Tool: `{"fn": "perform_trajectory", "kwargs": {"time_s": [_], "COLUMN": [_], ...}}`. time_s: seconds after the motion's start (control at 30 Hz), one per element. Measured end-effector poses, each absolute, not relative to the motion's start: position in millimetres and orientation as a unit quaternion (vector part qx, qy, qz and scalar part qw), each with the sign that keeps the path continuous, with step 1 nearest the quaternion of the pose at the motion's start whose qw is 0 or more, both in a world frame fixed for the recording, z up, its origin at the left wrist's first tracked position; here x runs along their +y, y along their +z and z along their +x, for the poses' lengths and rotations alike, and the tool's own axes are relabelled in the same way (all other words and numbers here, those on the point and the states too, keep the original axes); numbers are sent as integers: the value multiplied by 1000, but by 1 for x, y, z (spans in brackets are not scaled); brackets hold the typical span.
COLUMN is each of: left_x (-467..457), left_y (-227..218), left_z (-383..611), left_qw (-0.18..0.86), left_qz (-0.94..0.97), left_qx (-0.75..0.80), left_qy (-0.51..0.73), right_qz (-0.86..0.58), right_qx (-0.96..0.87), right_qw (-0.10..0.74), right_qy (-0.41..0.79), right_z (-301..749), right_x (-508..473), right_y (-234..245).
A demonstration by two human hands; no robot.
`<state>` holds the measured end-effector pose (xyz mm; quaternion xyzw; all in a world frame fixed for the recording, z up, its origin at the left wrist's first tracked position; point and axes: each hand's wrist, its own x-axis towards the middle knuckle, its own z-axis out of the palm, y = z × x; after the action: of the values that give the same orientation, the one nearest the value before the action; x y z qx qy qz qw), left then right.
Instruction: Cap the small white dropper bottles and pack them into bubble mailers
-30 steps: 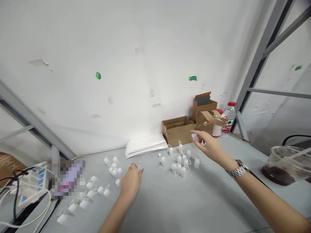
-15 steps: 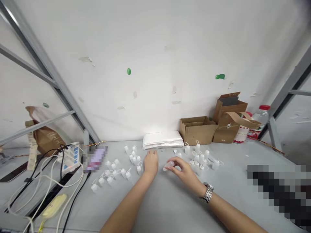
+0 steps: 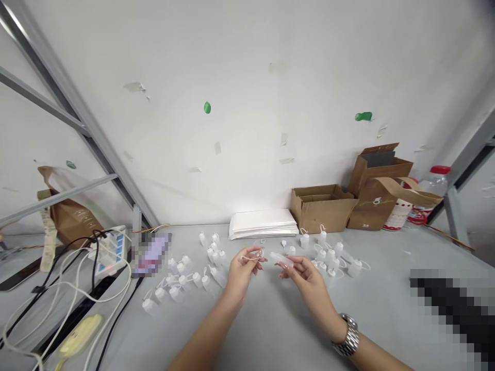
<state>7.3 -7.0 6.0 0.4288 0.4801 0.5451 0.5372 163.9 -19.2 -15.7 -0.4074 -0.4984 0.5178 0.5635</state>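
Translucent plastic bottle [image 3: 280, 259], small, lies tilted in your right hand [image 3: 307, 278], pinched between thumb and fingertips, one end toward your other hand.

"And my left hand?"

Left hand [image 3: 243, 273] is closed in a pinch as well, on a thin white plastic loop [image 3: 251, 256]. Loop and bottle are just beside each other, held above the middle of the grey table [image 3: 270, 332]. Whether they are joined, I can't tell from here.

"What's around my hands?"

Two loose clusters of white strapped bottles lie on the table, one to your left [image 3: 193, 275] and one to your right [image 3: 332, 257]. Neither hand touches them. A metal-band wristwatch [image 3: 350, 337] sits on your right wrist.

"Further off?"

Against the far wall [image 3: 247, 103], a stack of flat white packets [image 3: 263, 224] stands between the left cluster and a cardboard box [image 3: 323, 208]. Right of the box are a kraft paper bag [image 3: 375, 208] and a plastic water bottle [image 3: 435, 185] with a red cap. Far left, a power strip [image 3: 110, 252] trails white cables [image 3: 65, 288]. Beside it, a pixelated patch [image 3: 150, 252] hides whatever lies there; another [image 3: 452, 309] covers the near right.
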Motion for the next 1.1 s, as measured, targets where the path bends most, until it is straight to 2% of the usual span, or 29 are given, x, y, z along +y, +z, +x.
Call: {"fn": "perform_trajectory", "kwargs": {"time_s": [0.1,0.33,0.57,0.7,0.8,0.97,1.1], "left_x": [-10,-10,-12,-13,-12,-14,-17], "left_y": [3,-7,-2,1,2,2,4], "left_z": [11,14,17,16,16,18,22], "left_qw": [582,602,550,545,589,720,727], "left_qz": [398,394,436,459,435,348,346], "left_qx": [459,453,484,480,447,346,318], "left_qy": [541,527,523,512,514,491,501], "right_qz": [-416,-439,-451,-419,-359,-294,-272], "right_qx": [-502,-507,-484,-450,-414,-339,-293], "right_qw": [548,517,487,465,443,433,462], "right_qy": [524,532,570,637,710,782,792], "right_z": [162,158,158,157,156,155,156], "right_x": [-21,-24,-24,-27,-30,-30,-29], "right_y": [-14,-13,-8,-6,-7,-13,-13]}}
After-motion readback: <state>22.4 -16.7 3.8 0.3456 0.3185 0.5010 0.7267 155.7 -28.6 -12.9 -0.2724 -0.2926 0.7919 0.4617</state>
